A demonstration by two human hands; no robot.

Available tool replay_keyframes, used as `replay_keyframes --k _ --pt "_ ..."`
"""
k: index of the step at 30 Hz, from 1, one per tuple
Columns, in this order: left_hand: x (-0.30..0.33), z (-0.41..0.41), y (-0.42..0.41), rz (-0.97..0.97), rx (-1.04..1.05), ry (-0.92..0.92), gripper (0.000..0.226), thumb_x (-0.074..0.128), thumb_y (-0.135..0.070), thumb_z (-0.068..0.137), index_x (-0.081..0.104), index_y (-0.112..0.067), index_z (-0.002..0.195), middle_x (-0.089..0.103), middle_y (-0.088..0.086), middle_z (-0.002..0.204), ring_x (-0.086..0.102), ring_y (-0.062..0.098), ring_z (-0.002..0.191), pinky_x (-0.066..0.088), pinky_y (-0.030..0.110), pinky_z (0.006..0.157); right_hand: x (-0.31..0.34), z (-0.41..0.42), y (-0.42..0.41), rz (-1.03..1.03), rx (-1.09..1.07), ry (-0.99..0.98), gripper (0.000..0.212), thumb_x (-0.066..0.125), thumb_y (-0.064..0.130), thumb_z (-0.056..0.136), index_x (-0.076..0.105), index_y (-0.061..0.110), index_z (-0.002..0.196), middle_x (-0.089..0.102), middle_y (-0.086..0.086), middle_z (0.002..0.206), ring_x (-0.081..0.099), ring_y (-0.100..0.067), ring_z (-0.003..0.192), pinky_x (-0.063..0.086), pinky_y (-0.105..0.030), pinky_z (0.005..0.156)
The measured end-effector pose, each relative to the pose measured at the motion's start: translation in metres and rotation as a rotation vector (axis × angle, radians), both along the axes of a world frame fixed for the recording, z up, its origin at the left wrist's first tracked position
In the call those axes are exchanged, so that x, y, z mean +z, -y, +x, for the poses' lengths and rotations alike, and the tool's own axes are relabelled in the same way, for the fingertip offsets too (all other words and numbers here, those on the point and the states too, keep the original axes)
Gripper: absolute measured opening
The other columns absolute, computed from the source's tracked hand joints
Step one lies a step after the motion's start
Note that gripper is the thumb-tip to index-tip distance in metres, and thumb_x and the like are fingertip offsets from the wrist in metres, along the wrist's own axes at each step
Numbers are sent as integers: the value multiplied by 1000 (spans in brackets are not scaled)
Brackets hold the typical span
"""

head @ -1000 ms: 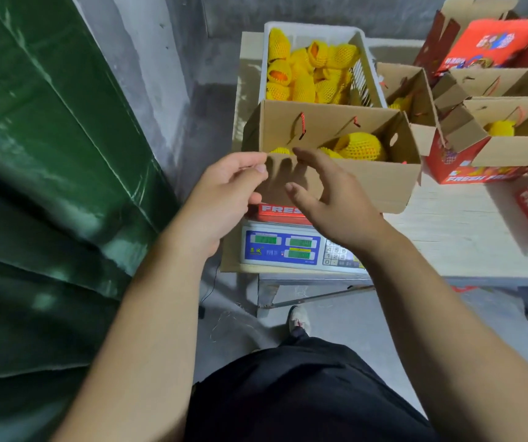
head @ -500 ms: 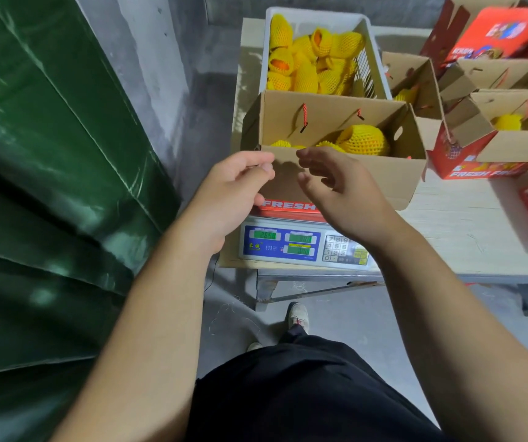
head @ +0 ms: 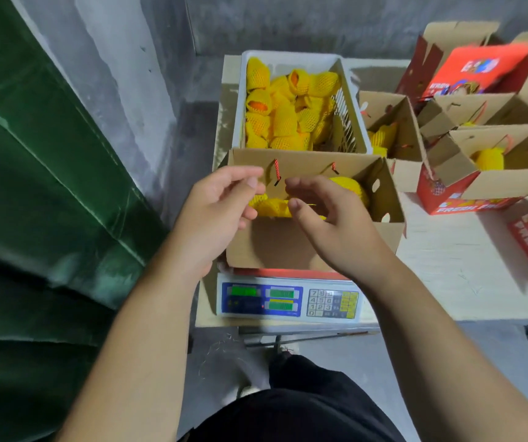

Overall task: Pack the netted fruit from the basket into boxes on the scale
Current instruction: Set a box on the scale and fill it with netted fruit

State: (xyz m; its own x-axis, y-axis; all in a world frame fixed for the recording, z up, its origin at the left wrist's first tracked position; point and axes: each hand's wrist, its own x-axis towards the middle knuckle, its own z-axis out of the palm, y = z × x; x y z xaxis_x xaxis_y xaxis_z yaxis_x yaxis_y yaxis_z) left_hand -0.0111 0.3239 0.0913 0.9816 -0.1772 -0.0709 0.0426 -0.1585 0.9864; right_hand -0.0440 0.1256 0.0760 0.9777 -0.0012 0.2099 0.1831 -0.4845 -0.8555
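Netted fruit (head: 270, 207) in box (head: 288, 247) on scale (head: 288, 301), both hands over it.

Fruit lies just under and between the fingertips. Left hand (head: 221, 208): fingers loosely curled, thumb to forefinger above the netting; whether it pinches the net, cannot tell. Right hand (head: 329, 218): fingers bent, relaxed, holding nothing visible. Beyond the fingers, basket (head: 350, 103) of netted fruit; right of them, more boxes (head: 495, 173).
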Motion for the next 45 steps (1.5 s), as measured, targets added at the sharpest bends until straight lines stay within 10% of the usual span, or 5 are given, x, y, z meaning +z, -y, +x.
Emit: replay_keyframes --k 13,29,34,38,45 --pt "-21 277 110 478 -165 -31 20 56 -15 105 71 -19 116 71 2 116 65 11 89 43 10 55 -5 242 108 -345 54 -180 40 61 26 101 59 17 140 67 -6 132 63 -25 121 50 -41 101" --pt "-128 490 135 1744 -388 524 74 57 -48 94 35 -22 160 52 9 145 53 38 128 21 55 118 -137 522 183 -1223 -156 -138 77 37 18 106 -14 13 163 15 -17 165 19 -40 151 16 -51 124" --pt "-149 506 136 1833 -282 634 79 77 -59 73 52 -19 137 51 18 118 60 40 106 25 58 115 -149 545 179 -1103 -306 -169 54 41 13 102 28 14 154 20 -18 151 29 -39 133 27 -47 111" --pt "-156 505 147 1758 -211 574 78 85 -53 69 53 -15 129 54 20 122 63 41 105 26 53 115 -152 541 177 -1055 -243 -242 53 35 6 103 20 16 153 1 -30 167 1 -49 155 4 -55 125" --pt "-155 498 164 1742 -165 432 85 90 -53 58 50 -19 125 52 13 116 66 37 94 39 45 84 -142 537 177 -941 -330 -110 71 47 2 93 22 19 157 32 -23 146 35 -43 130 30 -47 107"
